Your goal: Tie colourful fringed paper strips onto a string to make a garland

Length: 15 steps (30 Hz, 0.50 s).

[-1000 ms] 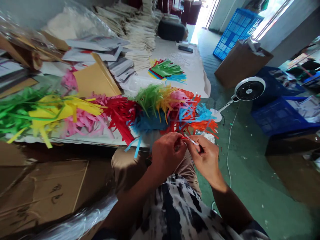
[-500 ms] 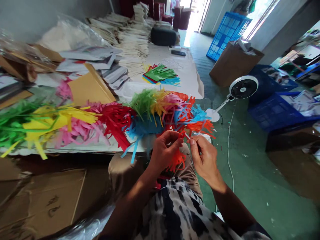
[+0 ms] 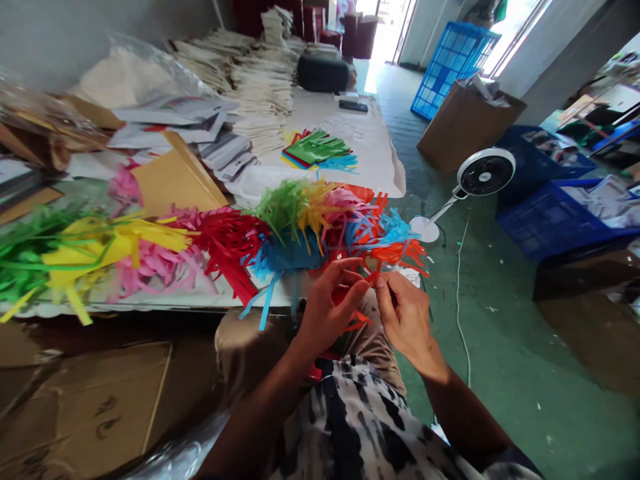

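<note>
My left hand (image 3: 330,305) and my right hand (image 3: 406,319) meet fingertip to fingertip over my lap, both pinched on a piece of orange-red fringed paper (image 3: 356,319) that hangs below my left fingers. Just beyond them, on the table edge (image 3: 165,301), lies a heap of fringed paper (image 3: 325,223) in green, yellow, pink, blue and orange. More fringed paper (image 3: 100,250) in green, yellow, pink and red stretches to the left along the table.
A flat stack of coloured paper sheets (image 3: 320,150) lies further back, with piles of white printed paper (image 3: 260,87) behind. A small white fan (image 3: 483,177) stands on the green floor, its cord trailing. Blue crates (image 3: 555,217) and a cardboard box (image 3: 467,123) stand right.
The white strip my right hand pinched a second ago is gone from sight. An orange-red fringed piece now hangs from my left fingers, and both hands have drawn slightly toward my lap.
</note>
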### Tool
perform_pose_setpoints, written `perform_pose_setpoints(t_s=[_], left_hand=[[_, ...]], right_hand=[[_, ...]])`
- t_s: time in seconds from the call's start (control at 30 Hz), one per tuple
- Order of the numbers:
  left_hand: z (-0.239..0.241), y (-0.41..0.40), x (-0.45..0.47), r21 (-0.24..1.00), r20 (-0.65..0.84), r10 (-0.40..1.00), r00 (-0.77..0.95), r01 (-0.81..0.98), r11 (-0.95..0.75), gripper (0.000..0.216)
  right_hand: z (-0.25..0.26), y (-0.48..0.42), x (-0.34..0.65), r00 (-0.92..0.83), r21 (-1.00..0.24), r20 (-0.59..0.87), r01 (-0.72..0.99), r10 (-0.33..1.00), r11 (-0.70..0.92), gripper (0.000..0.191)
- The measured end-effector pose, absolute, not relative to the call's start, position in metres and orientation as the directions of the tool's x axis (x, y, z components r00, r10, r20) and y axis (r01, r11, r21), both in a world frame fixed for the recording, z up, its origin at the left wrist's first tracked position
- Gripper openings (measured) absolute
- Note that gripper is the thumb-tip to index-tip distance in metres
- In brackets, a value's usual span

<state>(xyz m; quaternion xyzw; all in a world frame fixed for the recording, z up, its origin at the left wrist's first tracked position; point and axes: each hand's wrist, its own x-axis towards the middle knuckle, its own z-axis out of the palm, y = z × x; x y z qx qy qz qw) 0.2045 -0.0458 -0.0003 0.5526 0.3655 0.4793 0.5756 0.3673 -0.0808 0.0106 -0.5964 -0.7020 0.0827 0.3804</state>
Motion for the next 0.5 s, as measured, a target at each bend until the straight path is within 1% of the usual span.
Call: perform_pose_setpoints(t_s=[0.1,0.2,0.3,0.33,0.4,0.5], left_hand=[[-0.001,-0.044,0.208,0.985,0.104,0.965,0.240,-0.156,-0.068,0.039],[-0.001,-0.044,0.213,0.993,0.103,0.969,0.222,-0.080,-0.088,0.033],[-0.002,-0.045,0.217,0.977,0.201,0.962,0.185,0.031,-0.210,0.021],[-0.004,-0.046,0.218,0.958,0.256,0.953,0.163,0.088,-0.272,0.018],[-0.007,-0.047,0.219,0.885,0.381,0.915,0.134,0.234,-0.403,0.015],[-0.013,-0.048,0.219,0.714,0.554,0.815,0.171,0.406,-0.570,0.012]], right_hand=[[0.011,-0.081,0.369,-0.017,-0.550,0.448,0.783,0.894,0.291,0.027],[0.011,-0.081,0.370,-0.032,-0.536,0.452,0.789,0.892,0.300,0.026],[0.011,-0.083,0.371,-0.033,-0.559,0.423,0.777,0.906,0.289,0.027],[0.011,-0.084,0.372,-0.029,-0.586,0.404,0.759,0.914,0.283,0.028],[0.010,-0.086,0.375,-0.007,-0.686,0.344,0.681,0.939,0.256,0.026],[0.009,-0.086,0.379,0.041,-0.871,0.194,0.467,0.980,0.153,0.023]])
